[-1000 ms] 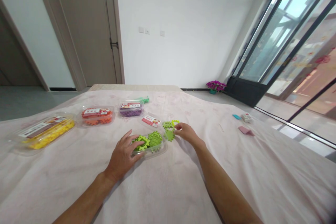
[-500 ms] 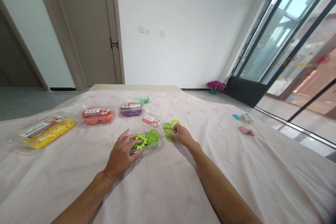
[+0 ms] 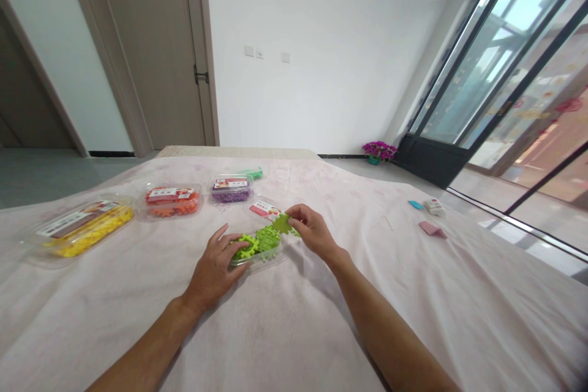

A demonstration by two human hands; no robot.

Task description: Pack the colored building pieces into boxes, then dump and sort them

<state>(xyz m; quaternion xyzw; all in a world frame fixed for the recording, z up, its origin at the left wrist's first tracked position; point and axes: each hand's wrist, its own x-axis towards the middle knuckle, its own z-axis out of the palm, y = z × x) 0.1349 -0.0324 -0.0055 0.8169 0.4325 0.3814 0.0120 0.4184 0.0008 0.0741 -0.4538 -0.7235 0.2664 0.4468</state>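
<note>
A clear plastic box (image 3: 264,262) in front of me holds several green toy gears (image 3: 266,239). My left hand (image 3: 217,260) grips its left end, fingers over the rim and gears, thumb along the near side. Just beyond the box's right end, my right hand (image 3: 312,229) pinches a flat green gear (image 3: 282,223) between thumb and fingers, held up off the cloth. Other green pieces lie partly hidden behind that hand. The box's labelled lid (image 3: 264,208) rests on the cloth behind, partly covered by the held gear.
Lidded boxes of yellow (image 3: 94,234), orange (image 3: 173,205) and purple pieces (image 3: 231,191) stand to the left and back. A green item (image 3: 250,173) lies behind them. On the right sit a small white pack (image 3: 434,207), a blue piece (image 3: 415,204) and a pink folded piece (image 3: 432,229).
My right hand has lifted a green gear off the cloth and brought it slightly left, up towards the box. My left hand stays on the box.
</note>
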